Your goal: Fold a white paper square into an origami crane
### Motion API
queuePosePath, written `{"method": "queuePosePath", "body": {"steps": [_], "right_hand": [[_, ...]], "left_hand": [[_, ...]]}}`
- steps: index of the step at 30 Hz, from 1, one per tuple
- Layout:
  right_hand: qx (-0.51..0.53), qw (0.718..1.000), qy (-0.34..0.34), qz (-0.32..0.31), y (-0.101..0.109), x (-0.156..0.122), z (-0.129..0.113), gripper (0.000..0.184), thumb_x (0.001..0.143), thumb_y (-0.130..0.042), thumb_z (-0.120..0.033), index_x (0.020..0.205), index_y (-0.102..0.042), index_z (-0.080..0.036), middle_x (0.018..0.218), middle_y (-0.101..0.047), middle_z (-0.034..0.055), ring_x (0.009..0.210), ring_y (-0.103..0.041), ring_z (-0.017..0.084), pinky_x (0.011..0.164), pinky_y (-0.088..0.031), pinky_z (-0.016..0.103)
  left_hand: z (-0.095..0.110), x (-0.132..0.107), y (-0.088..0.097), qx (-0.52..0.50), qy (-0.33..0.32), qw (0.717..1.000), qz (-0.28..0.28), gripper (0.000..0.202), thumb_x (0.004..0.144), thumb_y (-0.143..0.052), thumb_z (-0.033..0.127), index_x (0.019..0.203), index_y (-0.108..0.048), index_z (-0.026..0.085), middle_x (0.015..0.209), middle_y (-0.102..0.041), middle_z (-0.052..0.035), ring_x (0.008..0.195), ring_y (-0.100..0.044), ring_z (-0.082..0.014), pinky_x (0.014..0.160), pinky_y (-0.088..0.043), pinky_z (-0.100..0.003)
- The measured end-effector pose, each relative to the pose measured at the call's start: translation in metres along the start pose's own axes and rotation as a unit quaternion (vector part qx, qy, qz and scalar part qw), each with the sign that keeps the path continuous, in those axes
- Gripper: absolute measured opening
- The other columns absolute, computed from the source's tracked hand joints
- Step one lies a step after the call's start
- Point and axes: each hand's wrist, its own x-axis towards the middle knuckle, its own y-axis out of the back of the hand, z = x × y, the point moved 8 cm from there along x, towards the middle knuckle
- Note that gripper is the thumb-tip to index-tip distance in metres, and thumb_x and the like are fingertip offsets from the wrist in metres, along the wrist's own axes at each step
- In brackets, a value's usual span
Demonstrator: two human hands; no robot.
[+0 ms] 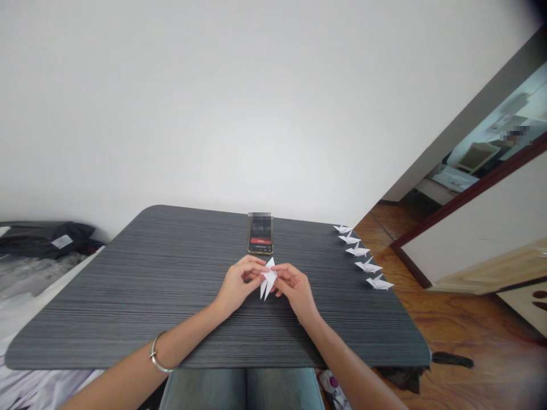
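Observation:
A small white folded paper piece with pointed tips is held just above the dark grey striped table, near its middle. My left hand pinches its left side with closed fingers. My right hand pinches its right side the same way. A silver bangle sits on my left wrist. Behind the paper, a phone stands upright with its screen lit.
Several finished white paper cranes stand in a row along the table's right edge. A dark bag lies on bedding at the left. Wooden floor and an open doorway are at the right. My knees are under the table's near edge.

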Motion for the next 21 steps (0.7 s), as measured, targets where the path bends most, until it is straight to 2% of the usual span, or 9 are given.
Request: {"method": "queuePosePath", "body": {"steps": [2, 4, 7, 10, 12, 21], "right_hand": [[0.016, 1.000, 0.010, 0.009, 0.0012, -0.0003, -0.0021, 0.015, 0.067, -0.061, -0.025, 0.080, -0.059, -0.017, 0.064, -0.063, -0.0008, 0.051, -0.055, 0.009, 0.042, -0.038, 0.018], [0.017, 0.999, 0.019, 0.021, 0.0032, -0.0006, -0.0030, 0.011, 0.067, -0.061, -0.023, 0.077, -0.060, -0.017, 0.061, -0.062, -0.0014, 0.050, -0.053, 0.009, 0.042, -0.038, 0.017], [0.012, 0.999, 0.036, 0.030, 0.0047, -0.0014, -0.0040, 0.004, 0.067, -0.060, -0.019, 0.070, -0.062, -0.018, 0.058, -0.060, -0.0021, 0.051, -0.052, 0.009, 0.042, -0.038, 0.017], [0.014, 0.998, 0.051, 0.029, 0.0044, -0.0021, -0.0052, 0.005, 0.067, -0.058, -0.015, 0.066, -0.063, -0.018, 0.058, -0.059, -0.0022, 0.052, -0.052, 0.009, 0.043, -0.039, 0.017], [0.014, 0.998, 0.059, 0.033, 0.0051, -0.0025, -0.0059, 0.007, 0.067, -0.058, -0.014, 0.066, -0.063, -0.018, 0.058, -0.059, -0.0024, 0.052, -0.052, 0.009, 0.044, -0.040, 0.017], [0.005, 0.998, 0.049, 0.032, 0.0067, -0.0027, -0.0023, 0.006, 0.067, -0.061, -0.016, 0.070, -0.065, -0.018, 0.060, -0.064, -0.0017, 0.052, -0.055, 0.010, 0.049, -0.044, 0.020]], "left_hand": [[-0.0029, 0.0008, 0.0012, -0.014, 0.011, 1.000, 0.002, 0.015, 0.065, -0.063, 0.022, 0.077, -0.067, 0.013, 0.105, -0.051, -0.0086, 0.072, -0.058, -0.0120, 0.065, -0.049, -0.027], [-0.0052, 0.0017, 0.0018, -0.039, 0.020, 0.999, 0.003, 0.013, 0.063, -0.065, 0.021, 0.074, -0.068, 0.013, 0.106, -0.052, -0.0089, 0.075, -0.058, -0.0136, 0.067, -0.048, -0.027], [-0.0072, 0.0023, -0.0002, -0.089, 0.034, 0.995, -0.004, 0.010, 0.061, -0.066, 0.018, 0.069, -0.069, 0.013, 0.091, -0.061, -0.0074, 0.076, -0.058, -0.0156, 0.069, -0.046, -0.027], [-0.0100, 0.0014, -0.0033, -0.116, 0.066, 0.991, -0.007, 0.008, 0.062, -0.065, 0.017, 0.068, -0.069, 0.013, 0.070, -0.064, -0.0038, 0.064, -0.057, -0.0136, 0.063, -0.045, -0.025], [-0.0103, 0.0007, -0.0036, -0.118, 0.078, 0.990, -0.003, 0.008, 0.063, -0.064, 0.016, 0.068, -0.069, 0.013, 0.063, -0.063, -0.0020, 0.057, -0.055, -0.0117, 0.059, -0.043, -0.024], [-0.0065, 0.0025, -0.0036, -0.071, 0.036, 0.995, -0.051, 0.009, 0.063, -0.065, 0.015, 0.070, -0.070, 0.013, 0.069, -0.060, -0.0021, 0.063, -0.057, -0.0116, 0.061, -0.043, -0.021]]}}
